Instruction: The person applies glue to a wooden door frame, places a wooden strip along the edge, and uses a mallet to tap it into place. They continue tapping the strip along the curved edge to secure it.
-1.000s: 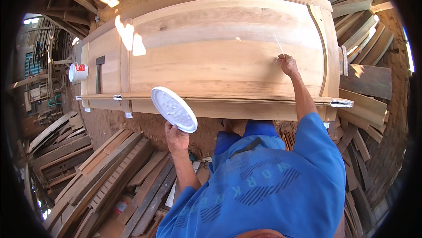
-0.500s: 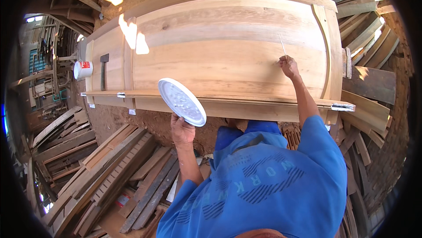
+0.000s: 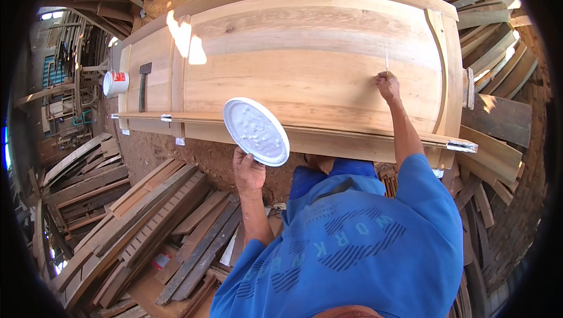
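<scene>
Your left hand (image 3: pixel 249 172) is closed on the lower edge of a round white lid (image 3: pixel 256 131), whose face carries white lumps, probably a paste. You have it in front of the wooden panel (image 3: pixel 264 71), over the near side as you look down; whether it touches the long rail (image 3: pixel 328 132) there, you cannot tell from this angle. Your right hand (image 3: pixel 387 86) pinches a thin pale stick (image 3: pixel 386 57), which slants up from your fingers toward the far edge, above the panel's right part.

To work cleanly, hold the lid as near level as your wrist allows, since a steep tilt could let the lumps slide. Grip its rim firmly, because only one edge is supported, and leave a little air between it and the rail. Pinch the stick lightly but close to its working end (that end is hidden by your fingers, so contact with the wood is hard to judge). Small, fingertip-led strokes should give more control than swings from the shoulder. Your hand throws a shadow just to its left, so angle your wrist to see the spot.

Mind the dark-headed tool (image 3: pixel 144 86) lying near the left end, beside the white bucket (image 3: pixel 116 84).
</scene>
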A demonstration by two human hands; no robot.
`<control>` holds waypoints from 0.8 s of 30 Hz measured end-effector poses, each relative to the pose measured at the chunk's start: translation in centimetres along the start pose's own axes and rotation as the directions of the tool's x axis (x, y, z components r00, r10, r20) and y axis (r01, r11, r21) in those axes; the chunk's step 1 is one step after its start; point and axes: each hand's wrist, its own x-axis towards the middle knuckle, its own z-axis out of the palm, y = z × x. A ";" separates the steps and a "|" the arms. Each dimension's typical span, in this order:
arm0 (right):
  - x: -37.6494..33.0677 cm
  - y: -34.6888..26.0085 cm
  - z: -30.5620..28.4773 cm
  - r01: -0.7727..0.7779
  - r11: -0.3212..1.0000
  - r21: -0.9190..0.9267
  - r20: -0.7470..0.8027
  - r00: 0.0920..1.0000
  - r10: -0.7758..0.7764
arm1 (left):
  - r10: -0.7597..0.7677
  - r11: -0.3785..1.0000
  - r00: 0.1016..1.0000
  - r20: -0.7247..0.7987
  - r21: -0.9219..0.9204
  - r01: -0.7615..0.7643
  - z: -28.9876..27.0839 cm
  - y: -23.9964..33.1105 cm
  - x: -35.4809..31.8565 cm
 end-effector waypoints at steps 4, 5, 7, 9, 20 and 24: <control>-1.2 -4.1 -0.4 -0.223 0.828 0.514 0.079 0.974 0.214 | 0.020 0.999 0.999 0.027 0.029 -0.021 -0.1 0.6 -0.3; -1.4 -4.6 -1.3 -0.156 0.889 0.430 -0.051 0.979 0.196 | 0.026 0.999 0.999 0.020 0.045 -0.027 -0.1 0.8 -0.6; -0.9 -4.2 -4.0 -0.073 0.992 -0.102 -0.191 0.980 0.053 | 0.022 0.999 1.000 0.007 0.024 -0.022 -0.8 0.7 -0.5; -1.1 -4.1 -4.6 -0.033 0.911 -0.411 -0.152 0.988 -0.033 | 0.029 1.000 1.000 -0.010 -0.002 -0.029 -1.2 0.4 -0.5; -3.1 -5.7 -1.9 -0.190 0.849 -0.492 -0.134 0.981 0.141 | 0.013 1.000 1.000 0.006 0.009 -0.013 -0.1 -0.4 -0.7; -2.0 -4.2 -1.3 -0.254 0.847 -0.468 -0.221 0.961 0.166 | 0.020 1.000 1.000 -0.007 0.003 -0.020 0.3 -0.5 -0.5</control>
